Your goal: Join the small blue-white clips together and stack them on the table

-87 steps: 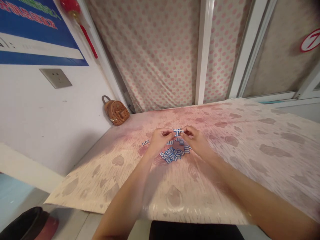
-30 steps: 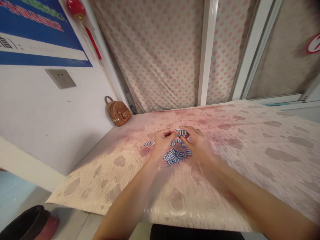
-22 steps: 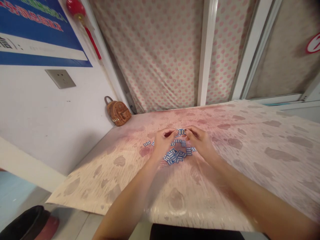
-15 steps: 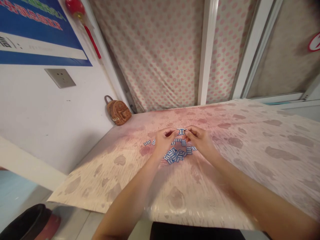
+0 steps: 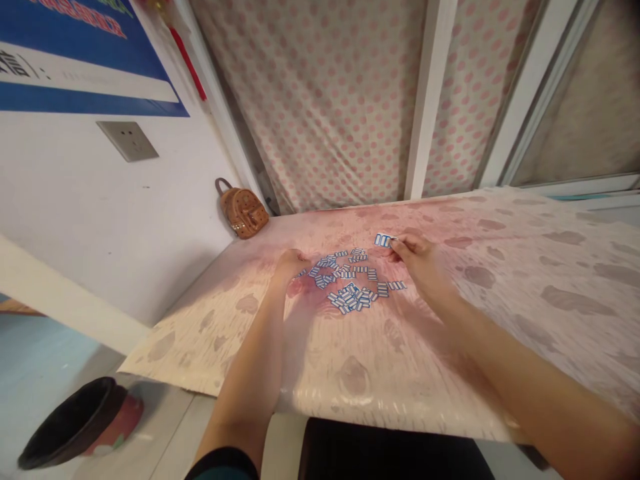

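Note:
Small flat white pieces with blue borders lie in a loose heap [image 5: 353, 298] on the patterned tablecloth [image 5: 345, 360], and a ring of similar pieces [image 5: 327, 270] spreads just behind it. My right hand [image 5: 414, 255] pinches a small blue-and-white card [image 5: 384, 240] between thumb and fingers, raised behind and to the right of the ring. At the ring's left side is my left hand [image 5: 290, 265], low over the cloth with its fingers curled in, close to one loose piece [image 5: 301, 273]. Whether anything is between those fingers is hidden.
A small brown backpack-shaped bag [image 5: 244, 212] stands at the table's back left corner against the white wall [image 5: 165, 193]. Behind the table hangs a polka-dot curtain [image 5: 340, 107]. A dark bin [image 5: 83, 420] is on the floor at lower left.
My hands, together at one card before, are now apart. The left went left and down toward the cloth; the right moved rightward and up with the card. The view shifted slightly.

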Available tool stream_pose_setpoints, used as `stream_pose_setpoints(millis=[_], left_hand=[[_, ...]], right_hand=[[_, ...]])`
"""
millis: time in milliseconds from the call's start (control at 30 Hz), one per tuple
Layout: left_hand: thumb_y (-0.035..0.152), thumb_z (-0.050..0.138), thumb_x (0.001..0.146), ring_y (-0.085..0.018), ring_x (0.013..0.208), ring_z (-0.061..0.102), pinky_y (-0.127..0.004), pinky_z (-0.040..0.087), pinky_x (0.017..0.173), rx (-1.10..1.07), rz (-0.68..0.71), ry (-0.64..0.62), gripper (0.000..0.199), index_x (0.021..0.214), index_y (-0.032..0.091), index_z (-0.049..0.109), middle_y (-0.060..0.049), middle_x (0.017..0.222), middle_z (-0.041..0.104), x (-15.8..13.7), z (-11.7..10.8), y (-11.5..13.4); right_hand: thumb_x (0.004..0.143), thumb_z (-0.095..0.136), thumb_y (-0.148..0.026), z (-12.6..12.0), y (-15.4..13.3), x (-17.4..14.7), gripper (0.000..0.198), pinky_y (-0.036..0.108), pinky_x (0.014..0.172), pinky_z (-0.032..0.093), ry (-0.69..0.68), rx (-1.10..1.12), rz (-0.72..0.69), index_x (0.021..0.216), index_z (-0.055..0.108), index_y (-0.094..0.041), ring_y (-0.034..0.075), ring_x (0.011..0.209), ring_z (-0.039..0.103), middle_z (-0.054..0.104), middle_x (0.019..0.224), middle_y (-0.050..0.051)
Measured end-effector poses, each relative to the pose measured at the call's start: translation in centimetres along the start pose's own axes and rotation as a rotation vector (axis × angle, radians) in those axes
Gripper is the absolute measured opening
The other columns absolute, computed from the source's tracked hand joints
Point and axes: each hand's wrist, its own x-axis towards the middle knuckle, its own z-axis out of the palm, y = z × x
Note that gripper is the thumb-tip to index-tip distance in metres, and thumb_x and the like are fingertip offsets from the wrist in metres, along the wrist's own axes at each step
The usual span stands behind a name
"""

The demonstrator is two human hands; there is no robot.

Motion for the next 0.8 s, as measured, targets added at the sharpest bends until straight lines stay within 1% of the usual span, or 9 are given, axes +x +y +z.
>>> stream_pose_setpoints(millis=[133, 200, 267, 367, 467, 567, 633, 700, 800], left_hand=[[0.024, 0.074, 0.065, -0.014, 0.055, 0.048, -0.023, 0.03, 0.054, 0.097, -0.013, -0.073, 0.018, 0.057, 0.016, 0.059, 0.003, 0.046, 0.047, -0.1, -0.2, 0.1], [0.029, 0.076, 0.066, -0.013, 0.054, 0.047, -0.023, 0.03, 0.053, 0.119, -0.001, -0.112, 0.022, 0.059, 0.016, 0.06, 0.002, 0.049, 0.05, 0.1, -0.3, -0.2], [0.033, 0.079, 0.064, -0.014, 0.054, 0.049, -0.024, 0.031, 0.053, 0.097, 0.018, -0.154, 0.024, 0.061, 0.016, 0.062, 0.001, 0.053, 0.054, 0.3, -0.1, -0.6], [0.03, 0.083, 0.059, -0.015, 0.053, 0.05, -0.024, 0.032, 0.053, 0.057, 0.034, -0.187, 0.025, 0.063, 0.016, 0.063, 0.0, 0.055, 0.058, 0.7, 0.5, -1.2], [0.023, 0.081, 0.061, -0.015, 0.055, 0.053, -0.024, 0.034, 0.054, 0.053, 0.047, -0.168, 0.019, 0.063, 0.016, 0.063, -0.001, 0.057, 0.06, 0.9, 0.8, -1.4], [0.014, 0.074, 0.064, -0.015, 0.06, 0.056, -0.023, 0.035, 0.056, 0.034, 0.075, -0.072, 0.011, 0.066, 0.015, 0.064, -0.002, 0.063, 0.063, 0.6, 0.7, -0.7], [0.015, 0.07, 0.07, -0.015, 0.062, 0.058, -0.022, 0.036, 0.055, -0.075, 0.131, -0.005, 0.005, 0.071, 0.016, 0.065, -0.002, 0.066, 0.065, 0.1, 0.7, 0.3], [0.023, 0.067, 0.076, -0.014, 0.062, 0.059, -0.022, 0.038, 0.056, -0.226, 0.243, 0.023, 0.007, 0.075, 0.016, 0.066, -0.003, 0.068, 0.066, -0.6, 0.9, 1.6], [0.035, 0.067, 0.078, -0.014, 0.059, 0.059, -0.022, 0.039, 0.054, -0.407, 0.406, -0.03, 0.019, 0.075, 0.016, 0.068, -0.003, 0.065, 0.066, -1.9, 1.8, 3.6]], right_hand=[[0.082, 0.064, -0.038, 0.1, 0.0, -0.1, 0.023, 0.03, 0.066, 0.052, 0.005, -0.017, 0.003, 0.068, 0.061, -0.021, 0.014, 0.062, 0.059, 0.064, 0.066, 0.002], [0.082, 0.064, -0.04, 0.1, 0.0, -0.1, 0.024, 0.031, 0.067, 0.052, 0.003, -0.034, -0.001, 0.068, 0.061, -0.021, 0.014, 0.062, 0.06, 0.064, 0.066, 0.002], [0.082, 0.064, -0.042, 0.0, 0.1, 0.0, 0.026, 0.031, 0.067, 0.053, -0.005, -0.042, -0.007, 0.068, 0.061, -0.021, 0.014, 0.062, 0.06, 0.064, 0.066, 0.002], [0.081, 0.065, -0.044, 0.0, 0.2, 0.0, 0.027, 0.03, 0.064, 0.053, -0.006, -0.039, -0.015, 0.067, 0.061, -0.021, 0.015, 0.061, 0.059, 0.064, 0.065, 0.003], [0.08, 0.066, -0.045, 0.0, 0.4, 0.1, 0.027, 0.03, 0.064, 0.053, -0.009, -0.026, -0.009, 0.069, 0.062, -0.021, 0.015, 0.061, 0.06, 0.065, 0.066, 0.003], [0.08, 0.065, -0.045, 0.0, 0.7, 0.2, 0.027, 0.03, 0.064, 0.052, -0.02, -0.02, -0.018, 0.069, 0.062, -0.021, 0.014, 0.06, 0.059, 0.064, 0.065, 0.002], [0.08, 0.065, -0.045, 0.2, 0.8, 0.2, 0.027, 0.029, 0.063, 0.051, -0.034, -0.021, -0.036, 0.069, 0.062, -0.021, 0.014, 0.059, 0.059, 0.063, 0.064, 0.002], [0.082, 0.064, -0.044, 0.4, 0.8, 0.0, 0.027, 0.028, 0.063, 0.051, -0.076, -0.025, -0.053, 0.069, 0.062, -0.02, 0.013, 0.059, 0.058, 0.064, 0.065, 0.001], [0.085, 0.06, -0.042, 1.0, 0.3, -0.6, 0.026, 0.027, 0.061, 0.049, -0.175, -0.05, -0.062, 0.072, 0.062, -0.019, 0.013, 0.06, 0.059, 0.065, 0.066, 0.002]])
